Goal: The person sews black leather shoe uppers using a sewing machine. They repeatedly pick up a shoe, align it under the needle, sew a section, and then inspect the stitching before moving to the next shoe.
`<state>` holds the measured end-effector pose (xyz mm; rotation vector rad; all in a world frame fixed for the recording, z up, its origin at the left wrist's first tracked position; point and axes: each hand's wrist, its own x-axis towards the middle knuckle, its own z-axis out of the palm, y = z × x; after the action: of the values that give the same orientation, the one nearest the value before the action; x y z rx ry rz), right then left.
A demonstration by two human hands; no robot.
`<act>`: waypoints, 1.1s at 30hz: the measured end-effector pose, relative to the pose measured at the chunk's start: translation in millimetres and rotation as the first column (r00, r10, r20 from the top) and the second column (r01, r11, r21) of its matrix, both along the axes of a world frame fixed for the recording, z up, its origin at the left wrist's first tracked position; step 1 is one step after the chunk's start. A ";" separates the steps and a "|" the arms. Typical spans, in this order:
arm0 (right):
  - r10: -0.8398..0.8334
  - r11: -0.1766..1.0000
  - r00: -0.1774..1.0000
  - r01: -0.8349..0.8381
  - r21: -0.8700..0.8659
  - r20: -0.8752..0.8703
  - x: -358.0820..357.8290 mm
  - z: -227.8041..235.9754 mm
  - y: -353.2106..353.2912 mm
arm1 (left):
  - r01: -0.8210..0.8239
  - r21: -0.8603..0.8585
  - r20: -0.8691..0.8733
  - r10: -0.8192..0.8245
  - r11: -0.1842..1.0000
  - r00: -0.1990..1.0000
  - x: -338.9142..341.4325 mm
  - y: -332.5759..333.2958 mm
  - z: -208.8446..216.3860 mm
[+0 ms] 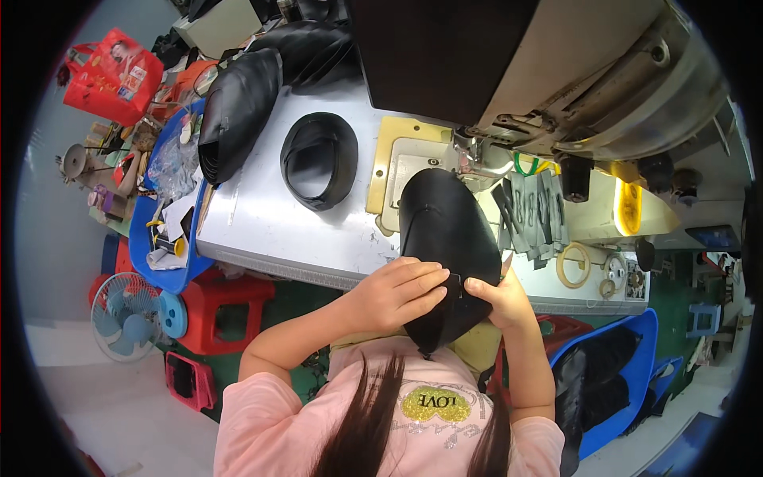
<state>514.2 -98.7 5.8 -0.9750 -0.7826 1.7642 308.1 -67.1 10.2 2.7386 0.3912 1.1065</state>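
Between my hands is a black leather piece, long and rounded, with a seam line across its upper part. Its far end reaches the sewing machine's needle area, and the near end hangs over the table edge toward my lap. My left hand presses its fingers together on the near left side of the leather. On the right edge, my right hand grips it with the thumb on top and the other fingers hidden underneath. The sewing machine stands over the far right, with a cream-yellow plate around its bed.
A ring-shaped black leather piece lies left on the white table, before stacked black leather. Grey-black strips and a tape roll sit right. Blue bins flank the table; a red stool and fan stand left.
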 end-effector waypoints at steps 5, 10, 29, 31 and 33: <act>0.007 1.000 1.000 -0.007 0.016 0.026 -0.9 1.5 0.4 | -0.010 0.015 -0.009 0.010 1.000 1.000 -1.4 -0.2 -0.2; 0.002 1.000 0.998 -0.003 0.019 0.058 0.4 1.7 2.0 | -0.010 0.019 -0.049 0.011 1.000 0.999 -0.3 -0.5 4.4; -0.044 0.999 0.996 0.045 -0.015 0.076 -2.4 6.2 8.0 | -0.103 -0.781 0.382 0.602 0.616 0.701 -13.1 7.7 -53.3; -0.007 0.999 1.000 0.007 -0.051 -0.012 8.7 -2.1 8.3 | 0.398 -0.917 0.322 0.601 0.008 0.731 -28.2 15.1 -81.3; -0.009 0.998 0.998 0.006 -0.063 -0.057 13.5 -12.0 5.2 | 0.614 -0.689 0.402 0.501 -0.385 0.766 -37.3 14.0 -85.7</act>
<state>527.6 -93.5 -6.2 -0.9634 -0.6897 1.8117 270.8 -53.2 -75.5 0.4630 0.5854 0.7488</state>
